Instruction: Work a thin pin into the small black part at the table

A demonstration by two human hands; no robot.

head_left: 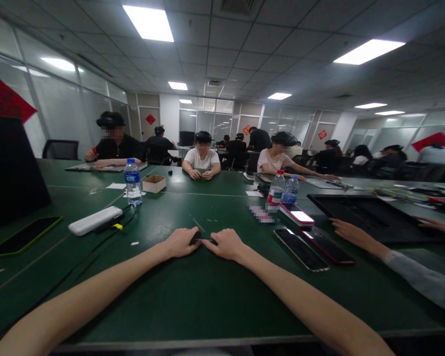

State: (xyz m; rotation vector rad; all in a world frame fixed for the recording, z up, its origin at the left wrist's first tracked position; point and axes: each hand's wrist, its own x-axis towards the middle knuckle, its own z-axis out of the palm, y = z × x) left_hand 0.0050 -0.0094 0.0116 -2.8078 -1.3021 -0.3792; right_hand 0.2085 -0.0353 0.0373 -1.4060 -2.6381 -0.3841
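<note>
My left hand [182, 242] is closed, thumb and fingers pinching a small black object [195, 238] just above the green table [178, 306]. Close beside it on the right, my right hand [226, 244] is closed too, around a small dark piece [213, 242] that is mostly hidden. A thin pale line runs between the two hands, joining or nearly joining what they hold. The pieces are too small to tell their kind. Both forearms reach in from the near edge of the table.
On the left are a white power bank [95, 220] with a black cable, a phone [24, 236], a water bottle [133, 183] and an open box [154, 184]. Phones [301, 249] and bottles [275, 190] stand right. A co-worker's hand [350, 232] touches a black panel [370, 215].
</note>
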